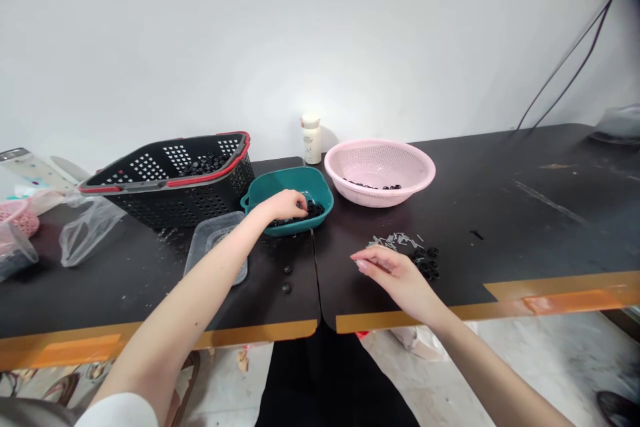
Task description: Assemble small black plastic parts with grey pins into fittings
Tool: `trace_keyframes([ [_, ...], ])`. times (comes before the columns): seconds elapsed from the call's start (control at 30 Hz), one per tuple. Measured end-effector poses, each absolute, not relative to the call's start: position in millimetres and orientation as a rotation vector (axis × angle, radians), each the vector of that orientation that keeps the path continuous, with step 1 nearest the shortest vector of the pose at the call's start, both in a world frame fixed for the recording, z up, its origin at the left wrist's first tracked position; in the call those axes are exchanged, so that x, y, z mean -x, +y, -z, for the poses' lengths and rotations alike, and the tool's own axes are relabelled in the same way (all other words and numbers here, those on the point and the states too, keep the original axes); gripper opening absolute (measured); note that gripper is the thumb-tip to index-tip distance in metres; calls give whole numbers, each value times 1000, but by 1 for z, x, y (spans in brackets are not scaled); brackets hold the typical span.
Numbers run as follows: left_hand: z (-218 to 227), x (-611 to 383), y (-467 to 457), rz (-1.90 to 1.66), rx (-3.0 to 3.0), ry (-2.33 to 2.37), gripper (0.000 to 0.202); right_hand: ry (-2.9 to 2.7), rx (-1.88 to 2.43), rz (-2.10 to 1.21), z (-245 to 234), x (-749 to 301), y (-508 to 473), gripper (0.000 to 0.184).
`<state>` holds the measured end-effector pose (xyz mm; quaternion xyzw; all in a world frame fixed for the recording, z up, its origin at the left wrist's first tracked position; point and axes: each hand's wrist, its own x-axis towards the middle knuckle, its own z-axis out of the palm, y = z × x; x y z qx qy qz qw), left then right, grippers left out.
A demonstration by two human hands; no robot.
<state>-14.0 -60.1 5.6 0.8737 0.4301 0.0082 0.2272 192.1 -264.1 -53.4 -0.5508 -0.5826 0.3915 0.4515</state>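
The left grip (286, 205) sits over the teal plastic tray (320, 190), its fingers curled down among the small black plastic parts (314, 211) heaped in the tray's near corner. The parts lie directly beneath the grip, and the hand covers too much to tell whether it has closed on any.

The right grip (389, 273) is the nearer hand to the loose pile on the black worktop (505, 220). Its fingertips are drawn together, with nothing visible between them. Just ahead of the grip and to its right are thin grey slivers (395, 240), lying at mixed angles with no shared axis, and small black rubber rings (425, 262) clustered beside them.

Two single black pieces (286, 278) lie between the hands, nearer the left grip. Further from the left grip, a pale pink plastic colander (380, 163) sits behind the tray, holding more black parts.
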Motion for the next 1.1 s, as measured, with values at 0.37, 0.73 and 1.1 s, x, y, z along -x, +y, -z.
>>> trace_keyframes([
  [0.37, -42, 45, -169, -570, -2120, 896, 18, -1070, 1146, -1028, 25, -171, -259, 27],
  [0.73, 0, 49, -234, -929, -1939, 942, 35, -1602, 1214, -767, 6, -133, -280, 14],
  [1.1, 5, 61, -246, -997, -1913, 953, 14, -2014, 1272, -502, -5, -139, -290, 19],
])
